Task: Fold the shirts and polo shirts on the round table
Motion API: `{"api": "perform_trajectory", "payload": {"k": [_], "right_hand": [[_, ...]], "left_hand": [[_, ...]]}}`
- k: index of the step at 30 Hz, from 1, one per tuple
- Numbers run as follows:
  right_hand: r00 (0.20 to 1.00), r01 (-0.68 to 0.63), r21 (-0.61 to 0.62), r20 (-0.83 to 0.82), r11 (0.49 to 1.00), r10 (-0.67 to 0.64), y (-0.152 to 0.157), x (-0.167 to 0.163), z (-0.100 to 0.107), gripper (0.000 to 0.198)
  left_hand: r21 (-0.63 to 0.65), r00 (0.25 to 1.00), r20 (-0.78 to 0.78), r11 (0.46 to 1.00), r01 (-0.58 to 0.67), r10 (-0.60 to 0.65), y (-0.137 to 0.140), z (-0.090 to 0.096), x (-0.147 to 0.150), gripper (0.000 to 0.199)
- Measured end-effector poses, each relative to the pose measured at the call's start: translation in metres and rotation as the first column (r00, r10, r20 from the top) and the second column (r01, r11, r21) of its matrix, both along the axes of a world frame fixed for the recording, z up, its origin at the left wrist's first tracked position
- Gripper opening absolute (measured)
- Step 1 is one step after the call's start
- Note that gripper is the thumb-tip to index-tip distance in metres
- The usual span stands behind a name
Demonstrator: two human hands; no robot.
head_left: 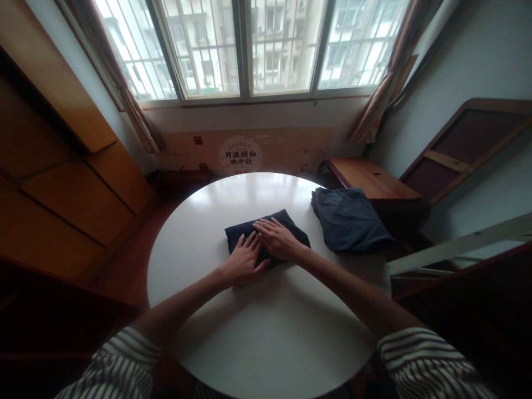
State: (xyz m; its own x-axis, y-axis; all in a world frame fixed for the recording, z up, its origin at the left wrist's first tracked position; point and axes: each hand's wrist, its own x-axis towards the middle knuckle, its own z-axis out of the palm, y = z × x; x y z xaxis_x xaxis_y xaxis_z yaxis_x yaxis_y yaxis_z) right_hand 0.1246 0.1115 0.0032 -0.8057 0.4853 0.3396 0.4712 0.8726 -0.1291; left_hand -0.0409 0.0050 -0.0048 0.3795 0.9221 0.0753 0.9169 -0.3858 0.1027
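A dark navy piece of cloth [239,230], folded into a flat bundle, lies near the middle of the round white table [257,332]. My left hand [245,259] rests on its front left part, palm down with the fingers spread. Flat on the cloth's middle is my right hand [276,238], fingers stretched out toward the left. The fingertips of both hands come close together on top of the bundle. What kind of garment it is cannot be made out.
Another folded dark blue-grey cloth [349,219] lies at the table's right edge. Behind it stands a low wooden table [369,176]. A framed wooden panel [469,149] leans against the right wall. Wooden cabinets [78,205] line the left side, and a barred window [249,50] is ahead.
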Motion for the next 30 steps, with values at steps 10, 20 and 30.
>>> {"api": "perform_trajectory", "payload": {"k": [10,20,30], "right_hand": [[0.88,0.456,-0.201,0.25,0.867,-0.405,0.047,0.046,-0.021,0.062],[0.985,0.112,-0.132,0.148,0.985,-0.092,0.035,0.006,-0.012,0.057],[0.973,0.203,-0.203,0.154,0.958,-0.173,0.056,0.023,0.005,0.064]], "left_hand": [[-0.001,0.963,-0.049,0.964,-0.266,0.265,-0.01,0.007,-0.017,0.068],[-0.071,0.96,-0.046,0.957,-0.28,0.277,0.052,0.007,-0.043,0.056],[-0.306,0.815,0.453,0.922,-0.237,0.36,0.047,0.018,-0.082,0.062]]}}
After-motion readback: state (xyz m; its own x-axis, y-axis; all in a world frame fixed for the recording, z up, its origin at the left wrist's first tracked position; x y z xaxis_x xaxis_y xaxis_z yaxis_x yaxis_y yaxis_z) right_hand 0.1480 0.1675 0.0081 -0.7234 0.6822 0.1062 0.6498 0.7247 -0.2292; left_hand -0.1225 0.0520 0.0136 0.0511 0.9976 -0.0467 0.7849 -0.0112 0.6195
